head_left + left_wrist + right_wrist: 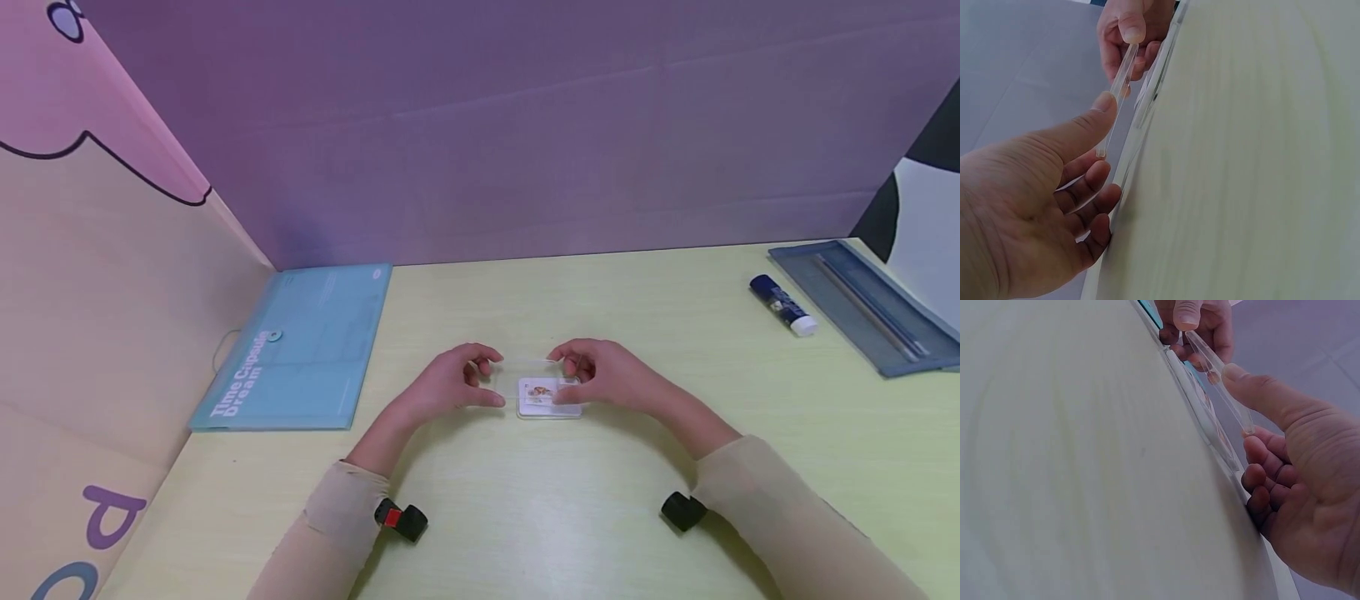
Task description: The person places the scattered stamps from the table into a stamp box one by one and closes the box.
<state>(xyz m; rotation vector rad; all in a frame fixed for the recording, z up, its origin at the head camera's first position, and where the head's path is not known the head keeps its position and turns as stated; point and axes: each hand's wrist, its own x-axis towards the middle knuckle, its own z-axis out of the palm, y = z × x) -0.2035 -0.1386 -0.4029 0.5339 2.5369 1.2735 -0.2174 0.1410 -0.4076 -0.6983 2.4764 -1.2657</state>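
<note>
A clear plastic lid is held slightly above the table between both hands. My left hand pinches its left end; in the left wrist view the thumb lies on the lid's edge with the fingers beneath. My right hand pinches the right end between thumb and fingers, as the right wrist view of the lid also shows. Under the lid, on the table, lies a small stack of white cards with a printed picture on top. Part of it is hidden by the right fingers.
A blue document folder lies at the left. Toward the back right are a dark blue glue stick and a grey-blue zip pouch with a long thin item inside. A purple partition stands behind the table.
</note>
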